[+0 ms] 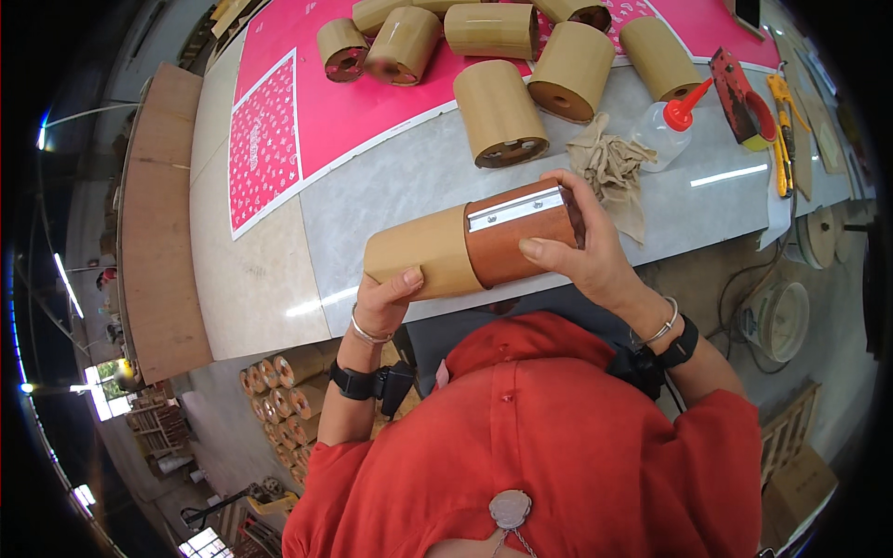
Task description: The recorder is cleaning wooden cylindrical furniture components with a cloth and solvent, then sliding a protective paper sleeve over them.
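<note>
Both hands hold one joined piece above the table's near edge. Its left part is a tan cardboard tube (419, 249), with my left hand (389, 299) closed round the lower left end and the thumb on its front. From the tube's right end sticks out a reddish-brown cylinder (526, 244), carrying a silver metal strip (514, 210) with two screws. My right hand (595, 246) grips this cylinder at its right end, thumb in front and fingers over the top. How far the cylinder reaches inside the tube is hidden.
Several tan tubes (500, 107) stand or lie on the grey table (353, 232) and pink printed sheet (372, 112). Near them are a crumpled rag (609, 167), a red-tipped squeeze bottle (668, 135), a red tape dispenser (739, 98) and a yellow cutter (783, 139). More rolls (288, 400) are stacked below left.
</note>
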A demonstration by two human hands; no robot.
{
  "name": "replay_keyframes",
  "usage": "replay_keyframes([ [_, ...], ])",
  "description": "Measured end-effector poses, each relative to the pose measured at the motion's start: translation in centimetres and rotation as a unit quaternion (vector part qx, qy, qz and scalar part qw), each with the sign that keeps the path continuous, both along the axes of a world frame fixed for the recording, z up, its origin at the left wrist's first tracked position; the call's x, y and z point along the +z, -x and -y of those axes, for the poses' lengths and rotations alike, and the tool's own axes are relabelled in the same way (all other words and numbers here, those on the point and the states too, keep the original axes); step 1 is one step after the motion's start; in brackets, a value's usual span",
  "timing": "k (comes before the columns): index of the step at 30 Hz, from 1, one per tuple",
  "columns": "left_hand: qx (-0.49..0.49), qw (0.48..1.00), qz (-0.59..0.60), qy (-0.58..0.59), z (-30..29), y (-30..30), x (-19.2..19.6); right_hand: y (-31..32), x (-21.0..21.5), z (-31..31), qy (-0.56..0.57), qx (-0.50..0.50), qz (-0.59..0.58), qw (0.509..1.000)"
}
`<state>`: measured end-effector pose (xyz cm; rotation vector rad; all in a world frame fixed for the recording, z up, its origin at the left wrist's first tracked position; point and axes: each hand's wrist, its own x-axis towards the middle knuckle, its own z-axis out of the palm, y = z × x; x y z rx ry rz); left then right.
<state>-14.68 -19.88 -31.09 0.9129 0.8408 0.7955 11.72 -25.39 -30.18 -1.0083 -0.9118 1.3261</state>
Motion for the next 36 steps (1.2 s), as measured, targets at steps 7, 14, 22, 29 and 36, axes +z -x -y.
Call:
replay_keyframes([
  [7, 0.027, 0.999, -0.017, -0.020, 0.9, -1.3, -0.6, -0.1, -0.3, -0.4, -0.033, -0.015, 0.045, 0.998],
  [14, 0.016, 0.998, -0.038, -0.055, 0.4, -1.8, 1.8, -0.3, 0.2, -0.3, -0.095, -0.030, 0.113, 0.989],
  [22, -0.107, 0.926, -0.216, -0.291, -0.3, -2.2, 5.5, -2.4, 0.2, 0.5, 0.135, 0.022, -0.191, 0.972],
  [29, -0.109, 0.944, -0.197, -0.241, 1.9, 0.1, 3.1, -2.2, 1.8, 1.6, 0.115, 0.077, -0.046, 0.989],
  [36, 0.121, 0.992, 0.024, 0.012, 4.2, -0.8, 3.4, -1.4, 2.6, 1.5, -0.136, 0.060, 0.190, 0.970],
])
